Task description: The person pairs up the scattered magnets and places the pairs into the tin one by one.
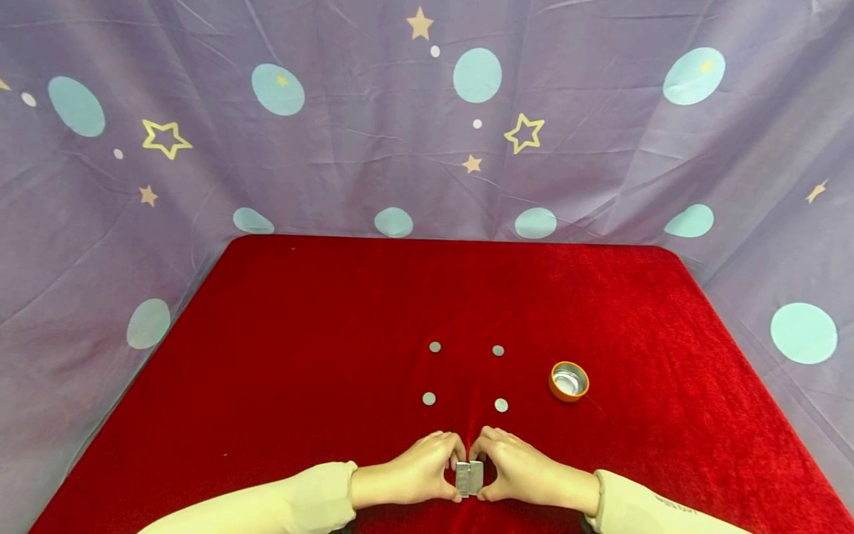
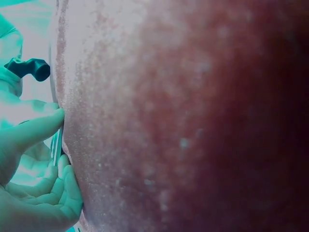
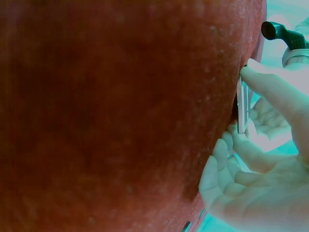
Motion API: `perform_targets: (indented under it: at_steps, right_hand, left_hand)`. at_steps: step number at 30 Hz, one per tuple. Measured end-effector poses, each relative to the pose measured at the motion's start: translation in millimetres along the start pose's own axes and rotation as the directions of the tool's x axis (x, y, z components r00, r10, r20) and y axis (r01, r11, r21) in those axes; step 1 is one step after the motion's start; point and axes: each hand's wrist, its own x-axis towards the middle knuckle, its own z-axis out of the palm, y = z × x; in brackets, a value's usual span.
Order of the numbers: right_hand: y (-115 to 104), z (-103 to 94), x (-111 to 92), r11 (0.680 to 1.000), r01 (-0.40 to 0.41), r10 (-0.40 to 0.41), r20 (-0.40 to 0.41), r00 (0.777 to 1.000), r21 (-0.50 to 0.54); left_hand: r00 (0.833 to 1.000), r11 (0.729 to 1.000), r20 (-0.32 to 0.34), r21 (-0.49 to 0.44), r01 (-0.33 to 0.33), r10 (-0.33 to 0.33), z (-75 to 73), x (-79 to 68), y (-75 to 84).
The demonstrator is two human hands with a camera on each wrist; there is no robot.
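At the near side of the red table, two small flat silver rectangular pieces meet edge to edge between the hands. The left hand [image 1: 423, 463] pinches the left piece [image 1: 462, 480] by its top and bottom ends, between thumb and fingers. In the same way the right hand [image 1: 517, 467] grips the right piece [image 1: 477, 478]. Seen edge-on in the right wrist view, the metal [image 3: 243, 108] looks thin and layered, close to the cloth. Whether the two pieces are joined cannot be told. Beyond the hands lie several round silver discs, one of them a front-right disc [image 1: 501, 405].
A small round tin [image 1: 568, 382] with an orange rim and silver inside stands right of the discs. Red velvet cloth [image 1: 320, 319] covers the table. A purple curtain [image 1: 360, 133] with stars and dots surrounds its back and sides.
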Motion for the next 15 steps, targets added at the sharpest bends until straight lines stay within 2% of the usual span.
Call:
perform_targets:
  at_steps: [3,9,12,15]
  right_hand:
    - [-0.5,-0.4,0.4,1.0,-0.005,0.005,0.007,1.0,-0.003]
    - [-0.2,0.2,-0.1,1.0,0.003,-0.003,-0.002,1.0,-0.014]
    - [0.4,-0.1,0.1,1.0,0.001,-0.001,0.009,1.0,0.0]
    - [0.8,-0.6,0.3,1.0,-0.007,0.007,0.023,1.0,0.015]
  left_hand:
    - [1.0,1.0,0.004,-0.019,0.004,-0.004,-0.4,0.1,0.4]
    - [0.998,0.983,0.057,-0.18,0.033,-0.023,-2.7,1.6,0.5]
    - [0.997,0.956,0.071,-0.289,0.059,-0.04,-3.4,2.3,-0.1]
    - [0.994,0.907,0.073,-0.409,0.1,-0.077,-2.7,2.0,-0.8]
